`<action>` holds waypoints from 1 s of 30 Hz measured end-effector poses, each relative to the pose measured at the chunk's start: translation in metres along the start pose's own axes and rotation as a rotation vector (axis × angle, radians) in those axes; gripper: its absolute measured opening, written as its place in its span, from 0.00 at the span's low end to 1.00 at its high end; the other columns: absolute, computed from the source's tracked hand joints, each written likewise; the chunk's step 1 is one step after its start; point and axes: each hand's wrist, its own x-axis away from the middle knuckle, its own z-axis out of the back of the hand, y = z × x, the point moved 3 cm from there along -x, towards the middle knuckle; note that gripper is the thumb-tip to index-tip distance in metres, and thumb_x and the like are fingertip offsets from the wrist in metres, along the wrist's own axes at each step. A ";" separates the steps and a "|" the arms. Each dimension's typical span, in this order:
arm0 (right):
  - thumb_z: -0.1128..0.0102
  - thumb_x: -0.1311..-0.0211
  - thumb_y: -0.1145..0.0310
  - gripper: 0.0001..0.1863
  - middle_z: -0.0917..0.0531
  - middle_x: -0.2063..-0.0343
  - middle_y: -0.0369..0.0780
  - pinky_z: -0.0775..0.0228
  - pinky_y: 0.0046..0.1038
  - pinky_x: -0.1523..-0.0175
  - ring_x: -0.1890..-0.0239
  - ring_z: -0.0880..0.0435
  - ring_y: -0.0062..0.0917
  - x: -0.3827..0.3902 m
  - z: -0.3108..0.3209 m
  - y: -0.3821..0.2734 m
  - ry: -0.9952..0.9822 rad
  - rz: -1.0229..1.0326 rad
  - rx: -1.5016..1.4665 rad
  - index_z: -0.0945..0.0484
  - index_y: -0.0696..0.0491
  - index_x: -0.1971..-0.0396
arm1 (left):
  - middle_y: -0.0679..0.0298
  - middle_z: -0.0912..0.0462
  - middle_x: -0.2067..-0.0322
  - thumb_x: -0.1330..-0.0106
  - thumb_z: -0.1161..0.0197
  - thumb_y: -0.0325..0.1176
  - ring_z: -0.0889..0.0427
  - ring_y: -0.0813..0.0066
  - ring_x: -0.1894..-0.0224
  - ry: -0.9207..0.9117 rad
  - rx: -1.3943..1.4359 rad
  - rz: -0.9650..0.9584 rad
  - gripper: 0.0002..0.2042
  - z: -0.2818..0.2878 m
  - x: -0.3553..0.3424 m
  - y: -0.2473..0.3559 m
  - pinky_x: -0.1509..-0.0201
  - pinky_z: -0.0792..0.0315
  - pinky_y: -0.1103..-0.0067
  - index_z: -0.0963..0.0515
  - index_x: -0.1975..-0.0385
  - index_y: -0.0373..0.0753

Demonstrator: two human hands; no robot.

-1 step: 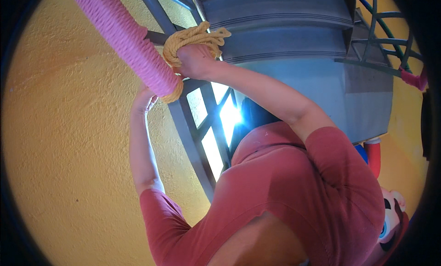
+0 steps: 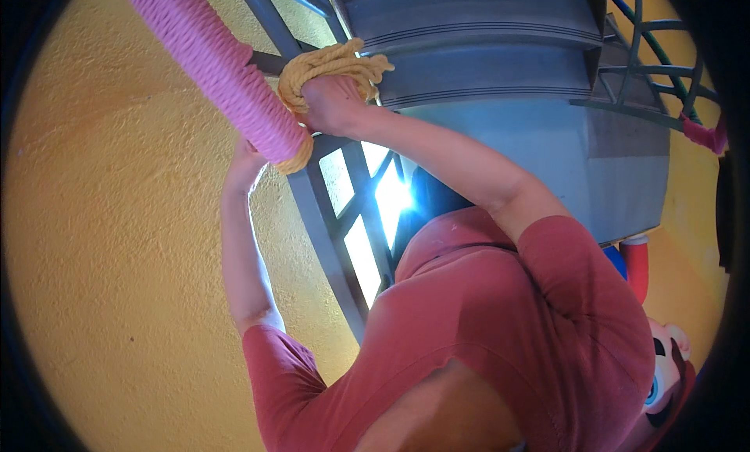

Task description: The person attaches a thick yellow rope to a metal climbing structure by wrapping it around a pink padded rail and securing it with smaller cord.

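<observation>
A handrail wrapped in pink rope point(image 2: 223, 73) slants down from the upper left. Its lower end has a few turns of yellow rope point(image 2: 295, 157). My right hand point(image 2: 332, 104) is closed at the rail's right side, with a looped bundle of yellow rope point(image 2: 332, 61) around it; the rail and rope cover most of its fingers. On the wall side, my left hand point(image 2: 247, 164) reaches up against the rail's underside near the yellow turns. Its fingers are hidden behind the rail.
A grey metal railing point(image 2: 324, 202) runs below the handrail, with bright light through its gaps. Grey stair steps point(image 2: 476, 69) rise ahead. A textured yellow wall point(image 2: 125, 241) stands at left. Another railing point(image 2: 656, 69) is at upper right, and a painted cartoon figure point(image 2: 668, 366) at lower right.
Almost nothing differs. My left hand and forearm have shifted very slightly; the rope bundle stays around my right hand.
</observation>
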 end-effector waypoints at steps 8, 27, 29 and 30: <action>0.36 0.54 0.52 0.20 0.18 0.75 0.50 0.28 0.39 0.62 0.69 0.18 0.43 -0.001 -0.007 -0.003 0.185 -0.031 0.021 0.19 0.57 0.77 | 0.65 0.23 0.52 0.38 0.45 0.25 0.27 0.78 0.50 0.287 0.073 -0.285 0.18 -0.042 0.032 0.004 0.43 0.37 0.79 0.28 0.47 0.35; 0.35 0.56 0.50 0.21 0.18 0.74 0.49 0.29 0.39 0.63 0.68 0.18 0.42 -0.004 -0.008 -0.002 0.180 -0.167 0.014 0.19 0.56 0.76 | 0.61 0.24 0.48 0.45 0.47 0.17 0.32 0.71 0.41 0.333 -0.324 -0.346 0.20 -0.026 0.031 0.012 0.37 0.43 0.76 0.24 0.51 0.35; 0.35 0.55 0.53 0.18 0.17 0.73 0.47 0.29 0.39 0.63 0.67 0.17 0.40 -0.005 -0.009 0.007 0.151 -0.179 0.007 0.18 0.55 0.75 | 0.60 0.27 0.45 0.45 0.46 0.17 0.33 0.72 0.40 0.353 -0.263 -0.339 0.22 -0.036 0.031 0.019 0.36 0.43 0.76 0.27 0.48 0.35; 0.34 0.54 0.54 0.17 0.17 0.73 0.47 0.29 0.39 0.62 0.66 0.17 0.39 -0.006 -0.008 0.013 0.136 -0.186 0.004 0.17 0.54 0.75 | 0.60 0.29 0.44 0.45 0.45 0.17 0.34 0.72 0.40 0.364 -0.233 -0.334 0.23 -0.040 0.030 0.023 0.36 0.44 0.75 0.28 0.46 0.35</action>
